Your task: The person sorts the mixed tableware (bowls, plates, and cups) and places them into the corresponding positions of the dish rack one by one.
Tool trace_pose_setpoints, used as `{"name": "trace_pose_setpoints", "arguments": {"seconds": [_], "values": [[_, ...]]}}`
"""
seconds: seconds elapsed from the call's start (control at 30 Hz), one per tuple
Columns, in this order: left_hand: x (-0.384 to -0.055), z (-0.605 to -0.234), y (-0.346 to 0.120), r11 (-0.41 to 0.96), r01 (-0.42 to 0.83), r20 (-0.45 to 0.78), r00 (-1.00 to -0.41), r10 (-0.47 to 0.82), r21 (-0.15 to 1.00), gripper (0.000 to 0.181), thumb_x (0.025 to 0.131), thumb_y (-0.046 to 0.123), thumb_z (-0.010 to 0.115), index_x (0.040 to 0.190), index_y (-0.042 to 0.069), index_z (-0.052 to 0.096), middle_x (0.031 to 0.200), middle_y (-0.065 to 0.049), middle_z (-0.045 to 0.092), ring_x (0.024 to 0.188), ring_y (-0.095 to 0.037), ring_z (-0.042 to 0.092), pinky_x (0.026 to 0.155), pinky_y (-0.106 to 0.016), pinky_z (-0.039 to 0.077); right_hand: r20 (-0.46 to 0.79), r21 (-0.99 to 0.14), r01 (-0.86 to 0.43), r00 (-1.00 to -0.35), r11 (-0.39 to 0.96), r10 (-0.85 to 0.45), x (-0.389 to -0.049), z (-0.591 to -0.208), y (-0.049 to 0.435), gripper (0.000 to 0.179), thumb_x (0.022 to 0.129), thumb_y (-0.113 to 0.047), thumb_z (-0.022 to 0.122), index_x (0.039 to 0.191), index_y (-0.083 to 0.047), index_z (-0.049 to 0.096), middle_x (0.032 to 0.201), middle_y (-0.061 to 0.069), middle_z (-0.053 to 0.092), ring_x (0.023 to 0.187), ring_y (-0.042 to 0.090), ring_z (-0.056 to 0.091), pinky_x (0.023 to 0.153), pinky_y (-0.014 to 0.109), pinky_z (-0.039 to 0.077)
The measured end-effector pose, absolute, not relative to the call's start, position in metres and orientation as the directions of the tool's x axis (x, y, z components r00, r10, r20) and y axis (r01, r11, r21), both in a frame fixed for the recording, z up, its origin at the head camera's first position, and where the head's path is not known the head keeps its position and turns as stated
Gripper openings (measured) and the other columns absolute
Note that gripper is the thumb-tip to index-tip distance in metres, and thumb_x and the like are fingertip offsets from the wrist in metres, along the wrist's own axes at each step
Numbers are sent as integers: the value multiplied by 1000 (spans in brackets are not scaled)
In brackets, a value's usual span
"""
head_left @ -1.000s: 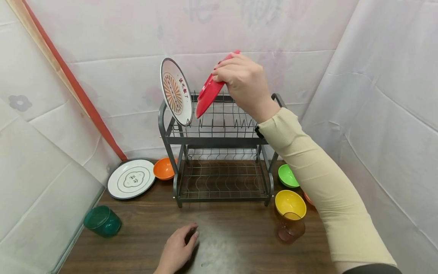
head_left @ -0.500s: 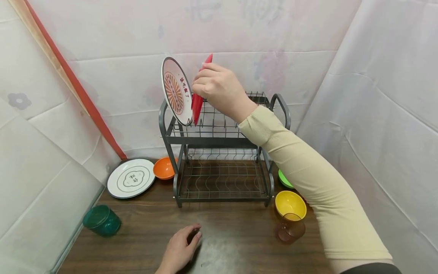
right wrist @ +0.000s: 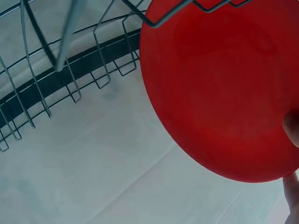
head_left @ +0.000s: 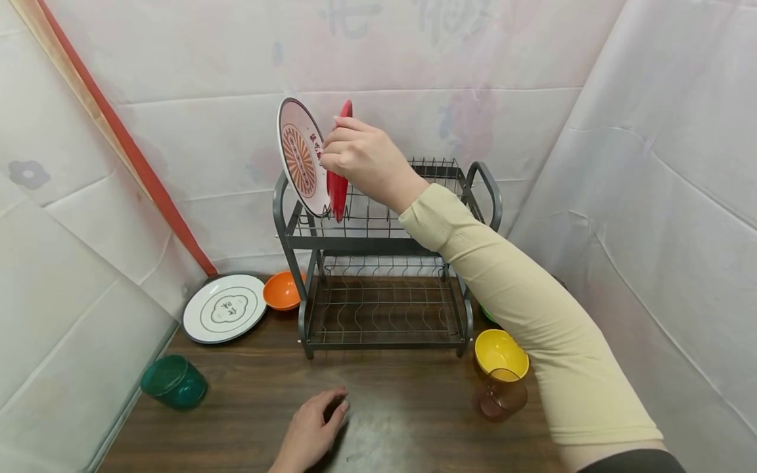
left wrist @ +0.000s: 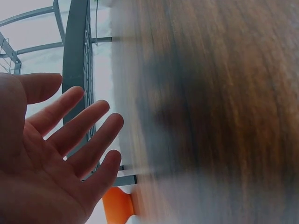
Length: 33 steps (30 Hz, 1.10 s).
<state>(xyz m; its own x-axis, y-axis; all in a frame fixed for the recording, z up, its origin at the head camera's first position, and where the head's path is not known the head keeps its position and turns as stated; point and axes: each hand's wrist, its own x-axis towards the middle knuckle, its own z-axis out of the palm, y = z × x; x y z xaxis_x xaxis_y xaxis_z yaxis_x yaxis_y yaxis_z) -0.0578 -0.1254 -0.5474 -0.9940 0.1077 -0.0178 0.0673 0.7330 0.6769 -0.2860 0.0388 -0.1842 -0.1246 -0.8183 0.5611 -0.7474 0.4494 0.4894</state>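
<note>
My right hand (head_left: 361,154) grips a red plate (right wrist: 219,93) by its edge, with the thumb on its face in the right wrist view. The plate stands nearly upright, its lower edge among the wires of the dish rack's (head_left: 378,243) top tier. Just left of it, a white plate (head_left: 298,161) with an orange sunburst pattern leans in the same tier, partly covered by the red plate and my fingers. My left hand (head_left: 310,427) rests on the table in front of the rack, holding nothing; its fingers (left wrist: 93,144) are relaxed and spread in the left wrist view.
Left of the rack are a white plate (head_left: 227,309), an orange bowl (head_left: 282,291) and a teal glass (head_left: 175,381). On the right stand a yellow bowl (head_left: 499,351) and a pinkish glass (head_left: 503,397). A green bowl (head_left: 487,315) is mostly hidden by my right sleeve.
My right hand has moved left and slightly down with the red plate, which has turned from slanted to nearly upright beside the patterned plate. My left hand has barely moved.
</note>
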Motion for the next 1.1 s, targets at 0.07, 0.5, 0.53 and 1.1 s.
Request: {"name": "trace_pose_setpoints", "arguments": {"seconds": [0.07,0.5,0.53,1.1], "values": [[-58,-548,-126,731,76,-15,-993,117,678,27,99,30,63,121,16,70,123,-2,68,115,-30,61,93,-56,47,553,481,-751,-140,452,-821,-286,-184,37,30,95,12,54,87,-7,75,98,1,76,105,17,66,116,29,22],[-60,-545,-128,727,97,-12,-990,144,680,28,99,31,62,122,17,69,124,-1,66,117,-30,59,94,-56,46,492,514,-754,-132,409,-861,-288,-191,18,30,95,12,50,90,-4,75,96,7,73,105,24,62,117,34,23],[-60,-545,-128,727,98,-12,-989,145,679,28,100,31,62,122,17,69,124,-1,66,117,-30,59,94,-56,46,487,520,-753,-127,403,-864,-288,-192,17,31,95,12,49,89,-4,75,95,7,73,105,24,62,117,34,23],[-66,-544,-128,739,147,-32,-974,223,657,30,100,34,60,121,14,69,126,-6,66,118,-31,59,95,-56,45,454,447,-818,-140,361,-880,-292,-199,4,37,94,14,41,89,-2,74,101,7,73,114,24,57,119,34,15]]}}
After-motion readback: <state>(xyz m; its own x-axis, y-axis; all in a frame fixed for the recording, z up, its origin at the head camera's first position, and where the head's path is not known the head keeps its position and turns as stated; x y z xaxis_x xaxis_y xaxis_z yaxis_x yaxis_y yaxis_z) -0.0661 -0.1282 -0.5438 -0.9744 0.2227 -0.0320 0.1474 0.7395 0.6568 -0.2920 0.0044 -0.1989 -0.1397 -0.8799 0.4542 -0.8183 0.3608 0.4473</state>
